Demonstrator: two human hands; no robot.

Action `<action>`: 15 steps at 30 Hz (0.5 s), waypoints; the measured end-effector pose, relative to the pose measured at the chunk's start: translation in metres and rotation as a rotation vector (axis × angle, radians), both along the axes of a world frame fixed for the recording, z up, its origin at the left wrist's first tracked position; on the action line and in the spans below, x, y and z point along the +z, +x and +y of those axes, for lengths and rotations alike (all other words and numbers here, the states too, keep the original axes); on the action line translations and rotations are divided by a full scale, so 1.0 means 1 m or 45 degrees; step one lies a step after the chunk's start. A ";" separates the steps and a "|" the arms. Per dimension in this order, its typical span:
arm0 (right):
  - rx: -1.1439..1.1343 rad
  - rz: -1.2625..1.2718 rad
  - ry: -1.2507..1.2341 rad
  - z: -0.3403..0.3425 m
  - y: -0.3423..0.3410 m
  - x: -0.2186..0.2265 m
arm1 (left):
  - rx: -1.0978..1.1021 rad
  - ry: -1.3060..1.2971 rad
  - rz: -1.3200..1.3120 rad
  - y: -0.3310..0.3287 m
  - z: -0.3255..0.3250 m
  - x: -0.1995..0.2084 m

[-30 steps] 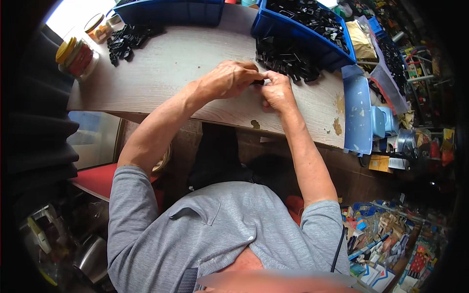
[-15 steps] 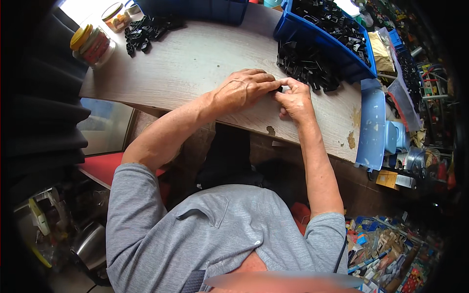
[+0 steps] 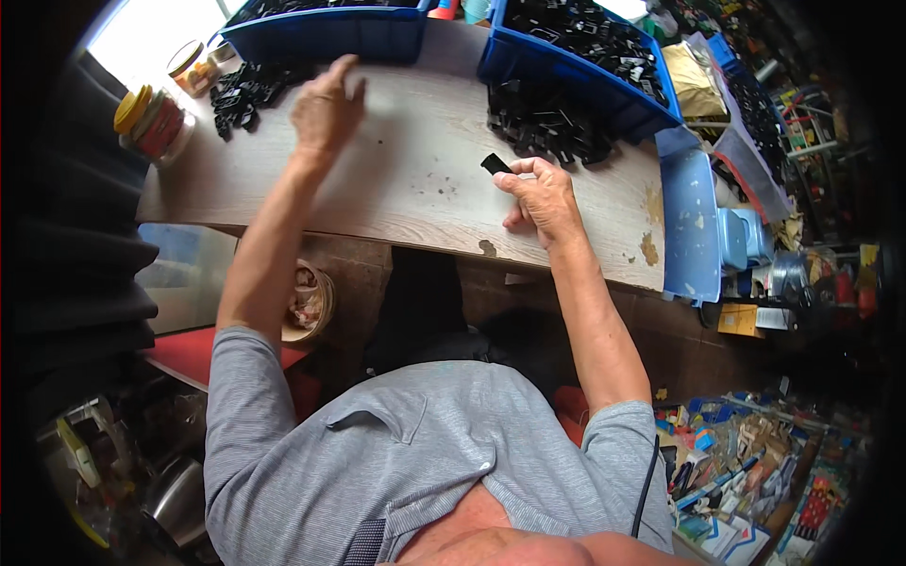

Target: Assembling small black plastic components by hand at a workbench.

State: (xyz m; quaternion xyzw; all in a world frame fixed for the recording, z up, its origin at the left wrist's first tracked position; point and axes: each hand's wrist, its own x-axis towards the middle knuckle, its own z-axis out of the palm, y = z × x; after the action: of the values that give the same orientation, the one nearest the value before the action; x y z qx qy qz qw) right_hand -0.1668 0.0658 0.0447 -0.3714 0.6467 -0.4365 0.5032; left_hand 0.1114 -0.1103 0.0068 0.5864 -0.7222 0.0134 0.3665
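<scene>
Between the thumb and fingers of my right hand [image 3: 543,198] is a small black plastic part [image 3: 494,164], held just above the table. My left hand [image 3: 327,106] reaches over the far left of the table with its fingers apart and nothing visible in it. Close to its left lies a small pile of black parts [image 3: 243,98]. A larger heap of black parts [image 3: 547,124] spreads beyond my right hand, in front of a blue bin [image 3: 585,83] full of similar pieces. The exact kind of part is too small to make out.
Another blue bin [image 3: 326,38] stands at the table's far edge. Two jars, one a yellow-lidded jar [image 3: 153,125], sit at the left. The pale wooden table [image 3: 415,203] has worn patches. A round bucket [image 3: 316,300] is below its front edge, and clutter fills the right side.
My left hand has left my right hand and moved far and left, toward the small pile. The right hand keeps the black part, now plainly visible. The whole view has shifted slightly.
</scene>
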 end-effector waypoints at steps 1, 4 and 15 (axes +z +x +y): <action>-0.013 0.012 -0.002 0.005 -0.005 0.002 | 0.135 0.022 -0.115 0.021 -0.021 -0.004; -0.158 -0.130 -0.027 0.021 -0.038 -0.005 | 0.253 0.191 -0.408 0.047 -0.047 -0.004; -0.911 -0.068 -0.176 0.047 -0.131 -0.004 | 0.029 -0.068 -0.474 0.031 -0.027 -0.021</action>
State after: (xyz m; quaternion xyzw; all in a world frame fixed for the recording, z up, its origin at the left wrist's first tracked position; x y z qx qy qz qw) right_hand -0.2975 0.1125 0.0408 -0.1432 0.6914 -0.6371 0.3091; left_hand 0.1424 -0.1370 -0.0144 0.5722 -0.7702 0.1450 0.2416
